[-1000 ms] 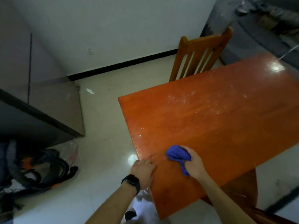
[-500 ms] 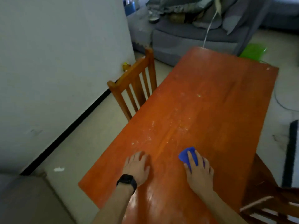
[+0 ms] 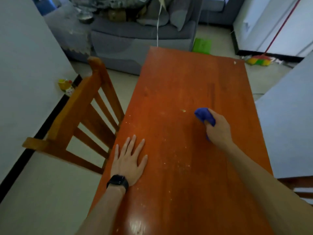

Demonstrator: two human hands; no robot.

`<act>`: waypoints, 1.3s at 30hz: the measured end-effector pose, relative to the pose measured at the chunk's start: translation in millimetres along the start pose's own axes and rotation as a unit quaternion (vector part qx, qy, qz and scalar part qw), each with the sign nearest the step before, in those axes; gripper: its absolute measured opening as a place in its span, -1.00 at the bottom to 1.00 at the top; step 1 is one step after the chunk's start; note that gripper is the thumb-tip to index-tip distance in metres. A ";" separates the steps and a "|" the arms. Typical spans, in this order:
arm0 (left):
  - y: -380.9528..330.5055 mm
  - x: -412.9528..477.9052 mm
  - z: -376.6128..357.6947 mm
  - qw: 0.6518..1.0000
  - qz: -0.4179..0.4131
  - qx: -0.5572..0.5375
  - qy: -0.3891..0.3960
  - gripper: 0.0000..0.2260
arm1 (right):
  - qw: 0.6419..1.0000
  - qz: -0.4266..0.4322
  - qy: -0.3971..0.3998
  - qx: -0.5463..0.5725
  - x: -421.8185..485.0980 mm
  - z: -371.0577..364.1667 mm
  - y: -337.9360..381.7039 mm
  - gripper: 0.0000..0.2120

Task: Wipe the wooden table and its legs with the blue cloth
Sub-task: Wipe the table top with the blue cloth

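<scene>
Wooden chair (image 3: 81, 119): slatted back, standing just beside the tabletop's left edge, its top rail near the left hand; it blocks that side of the table.

Second chair (image 3: 298, 185): dark wood, only partly seen at the right edge, close to the right side of the tabletop.

Crumb (image 3: 183, 110): small pale scrap lying on the tabletop just left of the blue cloth. Another scrap (image 3: 235, 62) lies near the far right corner.

Grey sofa (image 3: 135, 36): beyond the far end of the table, piled with cushions and fabric. A thin pale cord (image 3: 158, 22) hangs down in front of it to the far table edge.

Green flat item (image 3: 202, 45): on the floor between sofa and table.

Broom (image 3: 258, 61): coloured head on the floor at far right, red handle leaning against the white wall.

Yellow packet (image 3: 65, 85): on the floor by the left wall's black skirting.

Tabletop (image 3: 177, 85): orange-brown wood, long, speckled with pale dust and flecks, thickest near the left hand; a glare patch at the near edge.

Blue cloth (image 3: 204, 117): bunched, pressed on the tabletop right of centre.

Right hand (image 3: 218, 129): clenched round the blue cloth.

Left hand (image 3: 129, 160): released, flat, fingers spread, palm down near the left edge; black watch (image 3: 117, 182) at the wrist.

Floor: pale, glossy tile.
</scene>
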State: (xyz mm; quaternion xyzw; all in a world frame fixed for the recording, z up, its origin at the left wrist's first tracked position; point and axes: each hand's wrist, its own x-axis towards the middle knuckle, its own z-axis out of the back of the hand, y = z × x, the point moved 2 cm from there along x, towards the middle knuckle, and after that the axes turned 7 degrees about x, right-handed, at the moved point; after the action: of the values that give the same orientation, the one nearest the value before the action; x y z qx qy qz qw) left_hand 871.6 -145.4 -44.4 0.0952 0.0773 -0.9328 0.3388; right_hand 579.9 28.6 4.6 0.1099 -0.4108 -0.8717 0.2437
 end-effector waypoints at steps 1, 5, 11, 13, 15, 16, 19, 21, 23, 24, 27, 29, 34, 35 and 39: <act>1.8 1.8 -3.3 1.000 -0.001 -0.003 -0.016 -0.44 | 1.000 0.008 -0.002 0.002 14.5 0.0 5.0 -0.58; 1.9 6.8 -14.1 0.998 -0.005 -0.015 -0.061 -0.43 | 1.000 0.012 0.008 -0.025 83.6 -22.3 22.6 -0.57; 0.8 22.4 -17.8 0.996 -0.016 -0.009 -0.083 -0.46 | 0.974 -0.034 0.026 -0.224 121.2 -78.2 3.7 -0.36; 2.5 23.8 -17.9 0.997 -0.013 -0.006 -0.080 -0.46 | 0.980 0.014 0.013 -0.199 83.0 -98.2 14.1 -0.36; 3.3 23.8 -17.2 0.997 -0.010 -0.006 -0.072 -0.45 | 0.974 0.107 0.093 -0.175 24.5 -115.1 29.3 -0.32; 3.0 23.1 -16.6 0.998 -0.009 -0.006 -0.069 -0.44 | 0.961 0.164 0.154 -0.163 -6.0 -119.7 34.7 -0.31; 1.2 24.2 -15.2 0.998 -0.007 -0.008 -0.069 -0.44 | 0.922 0.233 0.286 -0.115 -18.1 -95.3 41.7 -0.31; 1.1 25.5 -15.4 0.997 -0.007 -0.006 -0.074 -0.45 | 0.955 0.187 0.197 -0.122 36.0 -60.3 21.0 -0.32; 1.1 25.0 -16.7 0.996 -0.006 -0.005 -0.086 -0.46 | 0.983 0.088 0.060 -0.149 94.7 -15.4 -15.9 -0.36; 1.0 24.3 -17.2 0.996 -0.004 -0.004 -0.091 -0.46 | 0.985 0.031 0.019 -0.169 106.6 -4.3 -33.5 -0.36; 0.3 25.7 -16.9 0.996 -0.003 -0.002 -0.091 -0.46 | 0.982 0.022 0.004 -0.189 67.3 -32.5 -45.5 -0.32; 1.7 25.6 -16.5 0.997 0.004 0.000 -0.083 -0.46 | 0.979 0.121 0.094 -0.138 -5.0 -65.0 -25.1 -0.33; -0.5 20.3 -15.5 0.997 0.006 0.001 -0.073 -0.46 | 0.916 0.250 0.311 -0.031 -67.5 -69.5 6.1 -0.29; -0.6 19.8 -15.5 0.998 0.007 0.003 -0.069 -0.46 | 0.935 0.242 0.255 -0.037 -39.3 -61.8 -0.6 -0.28; -1.3 18.4 -15.7 0.997 0.008 0.007 -0.078 -0.47 | 0.990 0.042 0.041 -0.128 54.6 -31.1 -39.9 -0.34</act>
State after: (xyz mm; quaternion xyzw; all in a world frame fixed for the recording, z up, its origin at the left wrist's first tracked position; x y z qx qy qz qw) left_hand 858.9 -152.4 -63.7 0.0250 0.0436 -0.9350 0.3510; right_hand 531.9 1.6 -45.5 0.0964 -0.2896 -0.9009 0.3085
